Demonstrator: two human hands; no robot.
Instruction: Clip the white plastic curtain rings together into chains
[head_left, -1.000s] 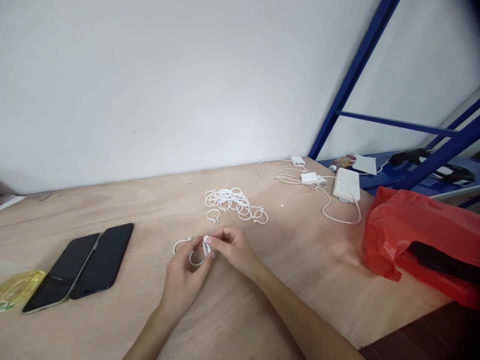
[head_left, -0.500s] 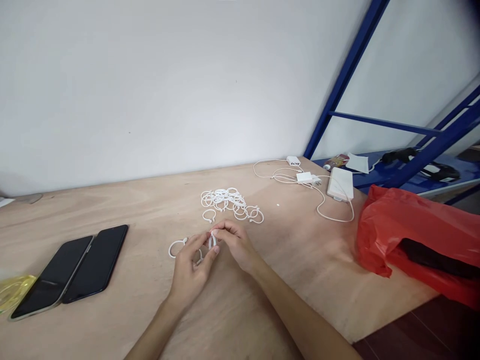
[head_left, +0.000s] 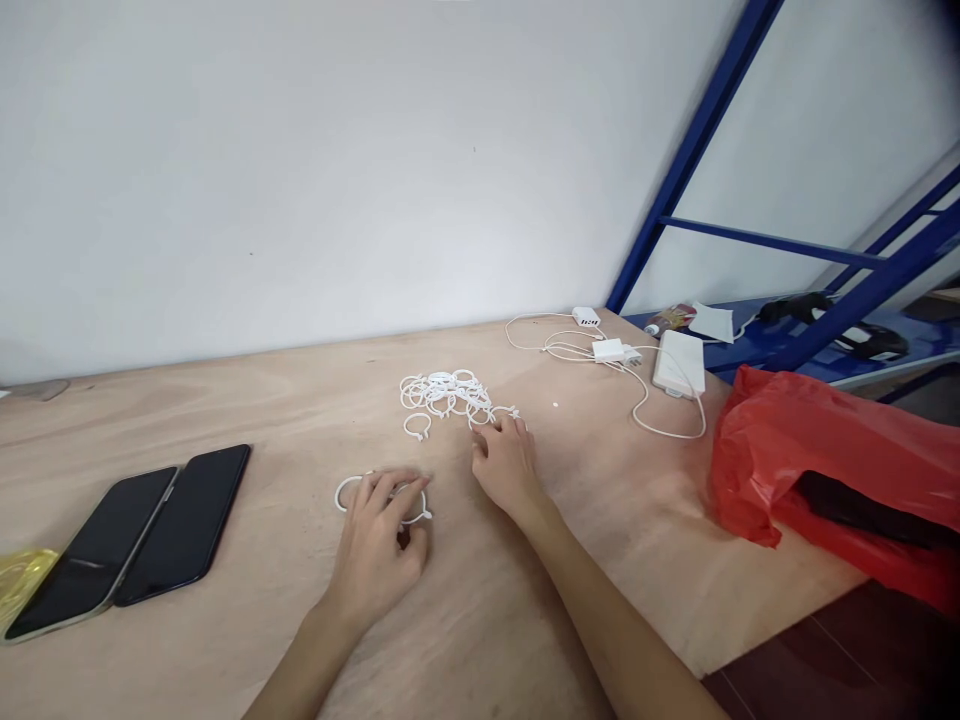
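Several thin white plastic rings, each with a small clasp-like knob, lie in a pile (head_left: 444, 393) on the wooden table (head_left: 300, 640). One separate ring (head_left: 417, 426) rests just in front of the pile. My right hand (head_left: 511, 465) is at the pile's right end, its bent fingertips over the rings there and partly hiding them. Its thumb stands apart from the fingers. Nearer to me, my left hand (head_left: 381, 535) is palm down with fingers spread above a few loose rings (head_left: 417, 507); these are partly covered by it.
Two dark phones (head_left: 184, 525) lie side by side at left, beside yellow plastic (head_left: 26, 580). White chargers (head_left: 609, 351) with cables and a white box (head_left: 679, 363) are at back right. A red plastic bag (head_left: 757, 460) sits on the right edge. A blue metal frame (head_left: 694, 150) rises behind.
The white ring that both hands held now lies on the table by my left hand. My right hand has moved away and forward to the pile; my left fingers have spread.
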